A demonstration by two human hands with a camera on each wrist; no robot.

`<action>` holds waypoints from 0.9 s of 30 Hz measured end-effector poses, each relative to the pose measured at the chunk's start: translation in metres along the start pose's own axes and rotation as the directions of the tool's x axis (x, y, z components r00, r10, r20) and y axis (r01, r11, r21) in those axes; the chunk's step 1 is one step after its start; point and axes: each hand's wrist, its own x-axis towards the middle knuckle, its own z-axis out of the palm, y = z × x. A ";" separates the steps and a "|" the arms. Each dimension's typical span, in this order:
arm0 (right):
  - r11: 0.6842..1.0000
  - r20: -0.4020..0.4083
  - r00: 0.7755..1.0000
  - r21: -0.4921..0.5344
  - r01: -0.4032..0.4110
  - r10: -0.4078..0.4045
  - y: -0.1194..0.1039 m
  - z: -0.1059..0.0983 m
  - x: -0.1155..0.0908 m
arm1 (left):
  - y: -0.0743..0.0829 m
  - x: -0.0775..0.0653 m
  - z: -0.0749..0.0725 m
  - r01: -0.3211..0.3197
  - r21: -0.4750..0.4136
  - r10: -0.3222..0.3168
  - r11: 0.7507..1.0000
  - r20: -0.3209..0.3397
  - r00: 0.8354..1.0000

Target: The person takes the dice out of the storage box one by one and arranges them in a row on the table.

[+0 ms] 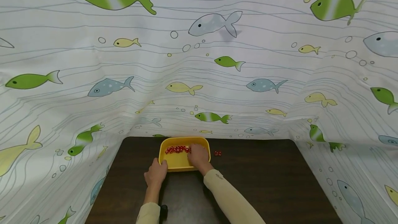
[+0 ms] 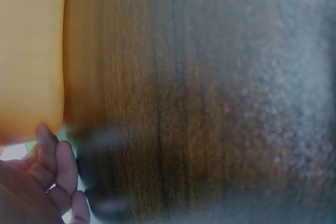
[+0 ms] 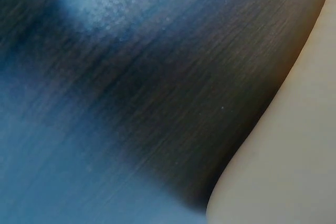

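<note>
A shallow yellow tray [image 1: 177, 168] lies at the far side of the dark table. Several red dice with white dots [image 1: 177, 149] form a row along its back inside. My left hand [image 1: 156, 173] grips the tray's near left corner, thumb at the rim. In the left wrist view, the fingers [image 2: 65, 163] bend against the tray's outer wall [image 2: 31, 56]. Over the tray's right half, my right hand [image 1: 198, 155] reaches down at the right end of the dice row. Its fingertips are mostly hidden, and I cannot tell whether they hold a die.
A pair of red dice [image 1: 218, 153] sits on the table just right of the tray. The dark wood table [image 1: 264, 182] extends to both sides. A white fish-print sheet [image 1: 236, 96] encloses the back and sides. Something small and black [image 1: 163, 212] is by the left sleeve.
</note>
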 end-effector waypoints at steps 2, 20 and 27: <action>1.000 -0.001 1.000 0.005 -0.006 0.006 0.002 -0.001 0.000 | 0.001 0.000 0.002 0.003 -0.004 -0.003 1.000 -0.001 1.000; 0.985 0.007 0.999 0.166 -0.038 0.038 -0.001 -0.013 -0.013 | -0.005 -0.001 0.007 -0.010 -0.026 0.009 1.000 -0.043 0.999; 0.970 -0.040 0.998 0.240 -0.039 0.050 0.001 -0.019 -0.017 | -0.003 -0.001 0.001 -0.014 0.001 0.015 1.000 -0.014 1.000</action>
